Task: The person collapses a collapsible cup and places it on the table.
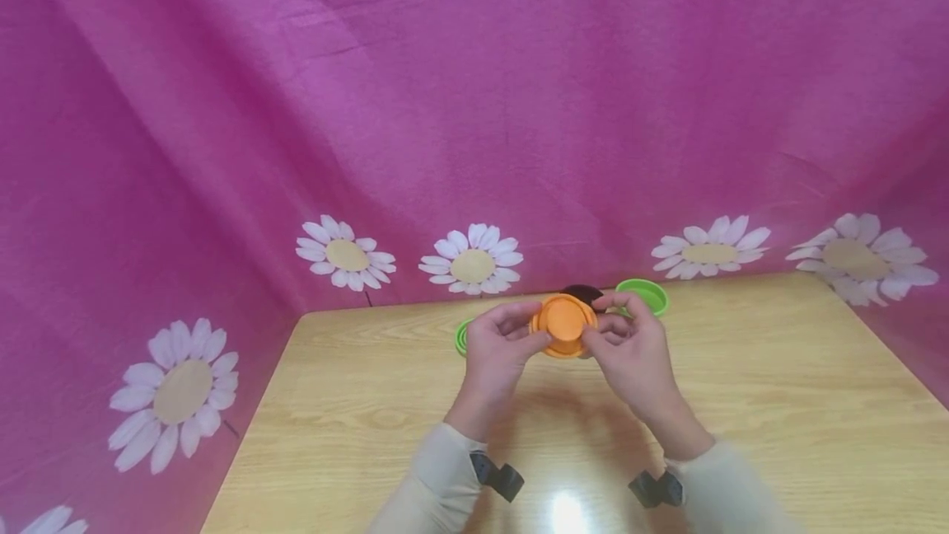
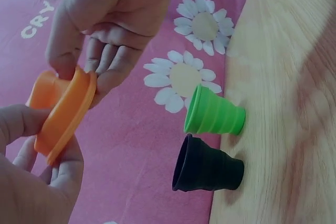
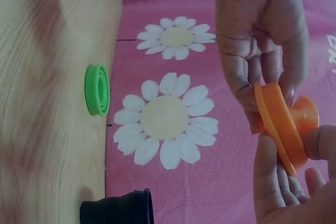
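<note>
An orange collapsible silicone cup (image 1: 565, 322) is raised over the table between both hands, its base toward the head camera. It is partly folded: in the right wrist view a narrow base stands out from the wide orange rim (image 3: 273, 124). My left hand (image 1: 498, 357) pinches its left side, thumb on the near face and fingers behind. On the opposite side my right hand (image 1: 636, 357) grips the cup likewise, thumb near the base. Behind the hands stand a black cup (image 2: 210, 165) and a green cup (image 2: 218, 111), both extended and upright.
A flattened green cup (image 3: 97, 90) lies on the wooden table (image 1: 356, 410) left of the black one, partly covered by my left hand in the head view. A pink cloth (image 1: 519, 105) with daisies hangs along the table's back and sides.
</note>
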The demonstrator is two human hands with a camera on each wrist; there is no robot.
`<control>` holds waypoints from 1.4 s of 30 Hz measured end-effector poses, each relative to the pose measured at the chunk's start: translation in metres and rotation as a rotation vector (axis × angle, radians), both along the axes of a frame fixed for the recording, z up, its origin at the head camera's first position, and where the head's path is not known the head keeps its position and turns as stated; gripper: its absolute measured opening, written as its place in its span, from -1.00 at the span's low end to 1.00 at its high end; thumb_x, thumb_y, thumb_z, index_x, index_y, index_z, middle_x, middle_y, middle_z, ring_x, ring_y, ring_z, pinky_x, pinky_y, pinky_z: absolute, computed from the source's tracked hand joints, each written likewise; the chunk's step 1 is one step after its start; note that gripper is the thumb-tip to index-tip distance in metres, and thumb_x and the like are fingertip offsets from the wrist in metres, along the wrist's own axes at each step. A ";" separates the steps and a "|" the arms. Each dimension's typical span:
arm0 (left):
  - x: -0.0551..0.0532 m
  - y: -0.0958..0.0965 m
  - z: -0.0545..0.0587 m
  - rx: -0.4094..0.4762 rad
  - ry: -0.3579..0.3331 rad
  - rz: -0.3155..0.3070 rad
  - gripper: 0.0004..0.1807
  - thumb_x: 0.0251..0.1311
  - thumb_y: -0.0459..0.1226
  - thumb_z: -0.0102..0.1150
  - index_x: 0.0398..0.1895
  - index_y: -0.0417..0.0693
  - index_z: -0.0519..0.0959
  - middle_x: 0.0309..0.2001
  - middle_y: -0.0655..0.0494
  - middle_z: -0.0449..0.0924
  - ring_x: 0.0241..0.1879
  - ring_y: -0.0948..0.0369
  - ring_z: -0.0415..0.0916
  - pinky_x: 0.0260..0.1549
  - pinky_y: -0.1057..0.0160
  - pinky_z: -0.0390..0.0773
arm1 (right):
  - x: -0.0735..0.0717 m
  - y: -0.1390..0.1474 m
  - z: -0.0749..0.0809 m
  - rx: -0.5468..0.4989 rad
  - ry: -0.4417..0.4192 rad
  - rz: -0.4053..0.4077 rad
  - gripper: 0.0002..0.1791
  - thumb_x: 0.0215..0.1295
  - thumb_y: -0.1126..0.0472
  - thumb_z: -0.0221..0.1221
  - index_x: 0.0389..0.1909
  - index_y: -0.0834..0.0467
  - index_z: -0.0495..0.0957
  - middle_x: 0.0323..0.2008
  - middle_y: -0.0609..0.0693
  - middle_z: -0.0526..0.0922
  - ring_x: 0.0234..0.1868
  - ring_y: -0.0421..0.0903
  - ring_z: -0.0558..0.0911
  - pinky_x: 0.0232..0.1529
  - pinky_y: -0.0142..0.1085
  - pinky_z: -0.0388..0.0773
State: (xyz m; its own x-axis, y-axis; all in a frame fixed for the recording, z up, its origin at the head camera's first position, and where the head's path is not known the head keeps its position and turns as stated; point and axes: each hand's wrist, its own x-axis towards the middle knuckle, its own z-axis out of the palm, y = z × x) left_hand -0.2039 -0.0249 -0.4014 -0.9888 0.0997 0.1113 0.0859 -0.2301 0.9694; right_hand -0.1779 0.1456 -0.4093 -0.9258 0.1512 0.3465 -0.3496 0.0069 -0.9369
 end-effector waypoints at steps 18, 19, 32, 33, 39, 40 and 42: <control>0.000 -0.001 0.003 -0.112 0.161 -0.020 -0.75 0.18 -0.50 0.35 -0.08 -0.18 0.75 -0.05 0.05 0.73 -0.07 0.07 0.68 -0.08 0.19 0.70 | -0.001 0.004 0.004 0.149 0.092 -0.102 -0.68 0.20 0.63 0.15 -0.07 0.33 0.63 0.03 0.20 0.66 -0.35 -0.14 0.72 -0.38 -0.28 0.74; 0.000 -0.002 0.002 -0.118 0.168 -0.028 -0.76 0.20 -0.49 0.34 -0.07 -0.18 0.75 -0.04 0.05 0.73 -0.06 0.07 0.68 -0.09 0.19 0.70 | -0.002 0.004 0.003 0.167 0.106 -0.107 -0.66 0.20 0.64 0.14 -0.07 0.31 0.66 0.04 0.19 0.67 -0.37 -0.14 0.71 -0.39 -0.31 0.74; 0.000 -0.005 0.006 -0.341 0.360 0.027 -0.83 0.24 -0.42 0.34 -0.11 -0.16 0.76 0.02 0.01 0.70 0.02 0.14 0.65 -0.19 0.26 0.72 | -0.005 0.001 0.002 0.448 0.375 -0.098 -0.57 0.09 0.70 0.15 -0.09 0.29 0.72 0.05 0.13 0.68 -0.05 0.06 0.69 -0.28 -0.47 0.68; 0.001 -0.005 0.006 -0.343 0.372 0.032 -0.82 0.23 -0.44 0.34 -0.12 -0.18 0.76 0.02 -0.01 0.70 0.01 0.13 0.66 -0.20 0.26 0.72 | -0.006 0.002 0.001 0.479 0.402 -0.107 -0.58 0.08 0.69 0.15 -0.09 0.29 0.71 0.04 0.13 0.68 -0.09 0.05 0.70 -0.27 -0.50 0.67; 0.003 0.001 0.004 -0.381 0.488 0.125 -0.80 0.14 -0.57 0.28 -0.19 -0.27 0.76 -0.04 -0.08 0.71 -0.12 0.13 0.70 -0.28 0.32 0.71 | -0.008 0.001 0.000 0.700 0.587 -0.169 -0.63 0.08 0.59 0.16 -0.06 0.34 0.65 0.02 0.23 0.62 -0.15 0.06 0.65 -0.08 -0.51 0.61; 0.004 0.002 0.004 -0.397 0.527 0.148 -0.80 0.12 -0.58 0.27 -0.21 -0.29 0.76 -0.06 -0.09 0.72 -0.15 0.13 0.71 -0.29 0.33 0.71 | -0.008 0.001 0.000 0.732 0.610 -0.176 -0.64 0.10 0.57 0.16 -0.05 0.36 0.64 0.02 0.25 0.60 -0.11 0.10 0.64 -0.05 -0.43 0.64; 0.004 0.005 0.002 -0.432 0.617 0.198 -0.80 0.09 -0.59 0.26 -0.25 -0.31 0.76 -0.11 -0.09 0.73 -0.21 0.14 0.72 -0.28 0.36 0.70 | -0.006 0.000 0.001 0.798 0.640 -0.196 -0.65 0.13 0.54 0.17 -0.02 0.38 0.62 0.02 0.28 0.57 0.00 0.18 0.62 0.02 -0.23 0.67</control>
State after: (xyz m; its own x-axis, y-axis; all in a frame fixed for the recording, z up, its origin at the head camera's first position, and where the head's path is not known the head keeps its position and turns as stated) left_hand -0.1997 -0.0203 -0.3990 -0.7642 0.0877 0.6390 0.6394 0.2325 0.7329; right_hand -0.1844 0.1452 -0.4084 -0.5172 -0.2100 0.8297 -0.7055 0.6534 -0.2745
